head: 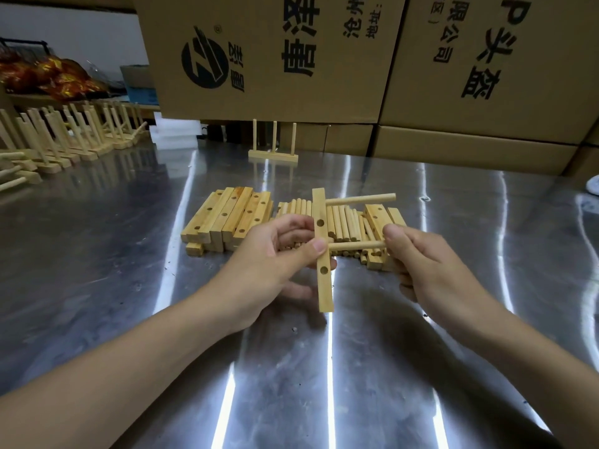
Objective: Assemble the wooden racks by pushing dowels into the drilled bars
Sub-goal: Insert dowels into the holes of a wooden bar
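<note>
My left hand [278,251] grips a drilled wooden bar [324,286] upright above the steel table. One dowel [359,199] sticks out to the right from the bar's top hole. My right hand [424,264] pinches a second dowel [356,245] whose left end meets the bar near its middle. Two empty holes show on the bar's face. Behind my hands lie a stack of drilled bars [227,218] and a heap of loose dowels [340,222].
The steel table [129,254] carries a finished rack [274,150] with three upright dowels at the back centre. Several finished racks [64,137] line the far left. Large cardboard boxes [324,59] wall the back. White foam blocks [176,131] sit beside them.
</note>
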Available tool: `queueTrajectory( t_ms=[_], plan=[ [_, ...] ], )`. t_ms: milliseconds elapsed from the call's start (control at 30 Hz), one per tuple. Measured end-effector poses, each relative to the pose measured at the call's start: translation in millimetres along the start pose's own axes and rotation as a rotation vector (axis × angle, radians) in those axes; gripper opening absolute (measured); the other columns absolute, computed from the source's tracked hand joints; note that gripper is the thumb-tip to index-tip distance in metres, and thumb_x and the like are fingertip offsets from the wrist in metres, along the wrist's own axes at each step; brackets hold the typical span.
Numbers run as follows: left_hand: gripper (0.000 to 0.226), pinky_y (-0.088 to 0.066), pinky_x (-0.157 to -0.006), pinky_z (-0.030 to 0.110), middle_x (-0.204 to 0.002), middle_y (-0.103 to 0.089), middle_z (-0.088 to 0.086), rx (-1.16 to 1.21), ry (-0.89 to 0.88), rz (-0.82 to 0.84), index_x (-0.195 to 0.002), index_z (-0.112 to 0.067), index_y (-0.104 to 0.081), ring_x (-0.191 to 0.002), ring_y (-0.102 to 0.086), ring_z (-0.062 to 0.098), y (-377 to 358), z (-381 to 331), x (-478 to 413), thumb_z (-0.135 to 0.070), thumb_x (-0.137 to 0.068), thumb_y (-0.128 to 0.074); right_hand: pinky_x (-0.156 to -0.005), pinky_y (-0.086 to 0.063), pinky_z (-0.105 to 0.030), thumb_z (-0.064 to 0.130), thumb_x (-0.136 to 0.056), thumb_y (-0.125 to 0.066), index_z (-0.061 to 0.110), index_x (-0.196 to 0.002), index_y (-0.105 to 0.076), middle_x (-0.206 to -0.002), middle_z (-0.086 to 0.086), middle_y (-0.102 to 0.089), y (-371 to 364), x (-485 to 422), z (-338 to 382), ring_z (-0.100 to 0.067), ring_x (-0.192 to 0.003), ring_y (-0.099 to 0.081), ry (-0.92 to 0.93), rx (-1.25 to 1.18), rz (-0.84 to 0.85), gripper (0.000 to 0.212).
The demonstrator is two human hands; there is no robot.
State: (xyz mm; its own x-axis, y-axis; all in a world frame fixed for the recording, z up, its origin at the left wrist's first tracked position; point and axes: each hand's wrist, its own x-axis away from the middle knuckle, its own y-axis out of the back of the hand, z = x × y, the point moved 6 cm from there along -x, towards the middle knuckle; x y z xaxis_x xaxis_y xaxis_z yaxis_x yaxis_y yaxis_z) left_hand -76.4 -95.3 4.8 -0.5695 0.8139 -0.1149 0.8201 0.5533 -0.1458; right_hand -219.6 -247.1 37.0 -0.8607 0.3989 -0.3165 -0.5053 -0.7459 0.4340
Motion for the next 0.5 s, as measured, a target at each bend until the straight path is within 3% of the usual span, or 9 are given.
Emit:
queueTrajectory(
  t_ms=[100, 167, 300, 400, 500],
  plan=[
    [0.047, -0.067, -0.070, 0.052, -0.127, -0.073, 0.002, -0.066, -0.049, -0.043, -0.132, -0.017, -0.065, -0.108, -0.077, 0.027, 1, -1, 4, -0.025, -0.087, -0.077, -0.047, -0.022, -0.023, 0.048, -0.108, -0.045, 0.029, -0.064, -0.052, -0.063, 0.008, -0.028, -4, 5, -14, -0.010, -0.054, -0.022, -0.191, -0.151, 0.008, 0.049],
    [0.045, -0.066, -0.071, 0.056, -0.126, -0.073, 0.001, -0.108, -0.082, -0.062, -0.130, -0.019, -0.066, -0.108, -0.077, 0.027, 2, -2, 6, -0.025, -0.087, -0.077, -0.045, -0.021, -0.022, 0.049, -0.107, -0.048, 0.025, -0.068, -0.040, -0.065, 0.005, -0.023, -6, 6, -18, -0.012, -0.054, -0.018, -0.271, -0.230, 0.029, 0.046],
    [0.035, -0.066, -0.074, 0.059, -0.123, -0.076, 0.000, -0.049, -0.082, -0.096, -0.131, -0.020, -0.067, -0.108, -0.077, 0.028, 5, 0, 1, -0.016, -0.097, -0.073, -0.045, -0.027, -0.017, 0.052, -0.109, -0.046, 0.028, -0.065, -0.053, -0.063, 0.008, -0.032, 2, 1, -8, -0.007, -0.051, -0.027, -0.185, -0.200, 0.012, 0.051],
    [0.028, -0.066, -0.069, 0.055, -0.118, -0.078, 0.010, 0.107, 0.004, -0.155, -0.130, -0.016, -0.066, -0.109, -0.077, 0.031, 11, 3, -3, -0.012, -0.102, -0.066, -0.059, -0.041, -0.018, 0.063, -0.106, -0.040, 0.027, -0.080, -0.060, -0.069, 0.014, -0.054, 24, 0, -6, -0.004, -0.065, -0.051, 0.038, 0.172, -0.173, 0.049],
    [0.030, -0.066, -0.064, 0.047, -0.114, -0.078, 0.019, 0.276, 0.078, -0.174, -0.133, -0.009, -0.065, -0.109, -0.077, 0.031, 16, 6, -7, -0.011, -0.103, -0.061, -0.086, -0.044, -0.032, 0.051, -0.105, -0.052, 0.033, -0.107, -0.067, -0.102, 0.016, -0.059, 31, -4, -18, -0.009, -0.103, -0.050, 0.110, 0.631, -0.219, 0.024]
  ],
)
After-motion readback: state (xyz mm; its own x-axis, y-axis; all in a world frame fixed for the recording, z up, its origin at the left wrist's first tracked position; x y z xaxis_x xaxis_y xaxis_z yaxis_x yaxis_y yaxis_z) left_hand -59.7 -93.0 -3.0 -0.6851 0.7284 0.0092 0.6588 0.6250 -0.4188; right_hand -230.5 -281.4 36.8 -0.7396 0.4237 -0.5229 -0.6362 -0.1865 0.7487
